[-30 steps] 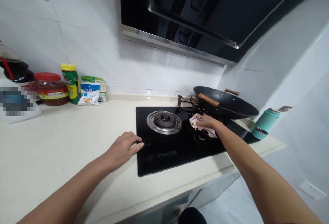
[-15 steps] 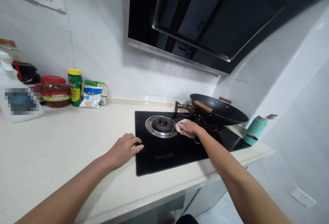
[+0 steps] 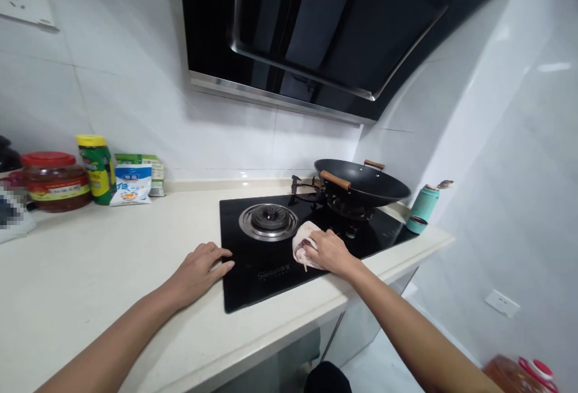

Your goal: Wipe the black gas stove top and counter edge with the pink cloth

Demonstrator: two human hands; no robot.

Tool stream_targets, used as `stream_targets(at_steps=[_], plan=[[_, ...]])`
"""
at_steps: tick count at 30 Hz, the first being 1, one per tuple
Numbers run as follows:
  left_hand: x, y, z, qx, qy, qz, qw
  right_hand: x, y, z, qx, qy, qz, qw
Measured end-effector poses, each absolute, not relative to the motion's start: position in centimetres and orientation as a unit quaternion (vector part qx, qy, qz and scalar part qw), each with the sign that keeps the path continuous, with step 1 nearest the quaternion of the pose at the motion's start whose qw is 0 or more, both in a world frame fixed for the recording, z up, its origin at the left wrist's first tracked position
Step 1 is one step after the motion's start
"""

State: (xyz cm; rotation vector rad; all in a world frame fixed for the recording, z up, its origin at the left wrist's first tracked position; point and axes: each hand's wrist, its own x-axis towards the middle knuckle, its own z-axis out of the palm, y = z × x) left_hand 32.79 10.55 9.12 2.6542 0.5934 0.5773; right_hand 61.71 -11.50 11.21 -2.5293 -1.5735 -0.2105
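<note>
- Since the right hand (image 3: 329, 251) has come forward, the crumpled cloth (image 3: 303, 241) lies nearer the front edge of the black glass cooktop (image 3: 239, 281), apparently shifting the wiping there.
- Its fingers bunch around the cloth.
- The left hand (image 3: 196, 274), empty, thumb and forefinger parted, rests at the cooktop's left edge.

A right hand (image 3: 332, 251) presses a pale cloth (image 3: 307, 245) against a black glass cooktop (image 3: 257, 293), just in front of its bare burner (image 3: 270, 218), as the left hand (image 3: 198, 272) rests at the edge nearest it. A black wok (image 3: 374, 185) with wooden handles sits over the far burner, near a teal canister (image 3: 424, 205) at right. Jars and packets (image 3: 130, 185) line the counter (image 3: 112, 242) beneath a dark range hood (image 3: 289, 26).
</note>
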Motion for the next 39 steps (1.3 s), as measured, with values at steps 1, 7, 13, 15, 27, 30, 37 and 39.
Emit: stream_targets(at_steps=[1, 7, 13, 15, 27, 30, 37, 39], plan=[[32.8, 10.7, 9.0, 0.94, 0.21, 0.203, 0.178, 61.8, -12.7, 11.1, -0.842, -0.528, -0.07, 0.081], [32.8, 11.0, 8.6, 0.943, 0.209, 0.199, 0.165, 64.2, -19.4, 9.9, -0.843, -0.519, -0.074, 0.117], [32.8, 10.8, 8.8, 0.944, 0.206, 0.2, 0.165, 69.1, -23.4, 8.6, -0.876, -0.457, -0.097, 0.116], [32.8, 10.7, 8.9, 0.943, 0.209, 0.2, 0.166, 71.3, -24.1, 8.6, -0.9, -0.411, -0.115, 0.091], [33.3, 11.2, 8.4, 0.941, 0.217, 0.208, 0.154, 81.6, -17.9, 11.1, -0.941, -0.329, -0.077, 0.026], [33.3, 11.3, 8.2, 0.942, 0.216, 0.21, 0.147, 83.1, -15.3, 11.8, -0.936, -0.346, -0.038, 0.046], [33.4, 11.5, 7.4, 0.943, 0.217, 0.217, 0.129, 83.8, -10.5, 13.7, -0.896, -0.434, 0.087, 0.048], [33.5, 11.5, 7.3, 0.943, 0.214, 0.223, 0.125, 83.1, -9.0, 13.9, -0.893, -0.441, 0.084, 0.027]])
